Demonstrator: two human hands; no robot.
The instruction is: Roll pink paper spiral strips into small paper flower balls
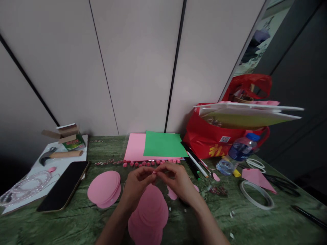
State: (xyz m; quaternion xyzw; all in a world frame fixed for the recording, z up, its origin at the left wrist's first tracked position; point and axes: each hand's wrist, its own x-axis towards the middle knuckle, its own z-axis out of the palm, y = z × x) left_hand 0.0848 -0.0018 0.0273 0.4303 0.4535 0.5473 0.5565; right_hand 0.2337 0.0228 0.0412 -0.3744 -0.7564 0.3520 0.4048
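My left hand [137, 182] and my right hand [176, 178] meet above the middle of the table. Between their pinched fingertips is a small pink piece [154, 173], which looks like paper; its shape is mostly covered by the fingers. Just beyond the fingers runs a row of small pink balls or rolls [136, 164]. Below my hands lies a fanned pile of pink paper circles [149, 217]. Another stack of pink paper circles [103, 186] is to the left of my left hand. Pink paper scraps [172, 193] lie partly under my right hand.
Pink [135, 146] and green sheets [163, 144] lie against the wall. At left are a phone [65, 185], a hammer [61, 154] and a small box [73, 139]. On the right are pens [198, 164], a water bottle [238, 153], a tape roll [257, 195] and a red bag [201, 132].
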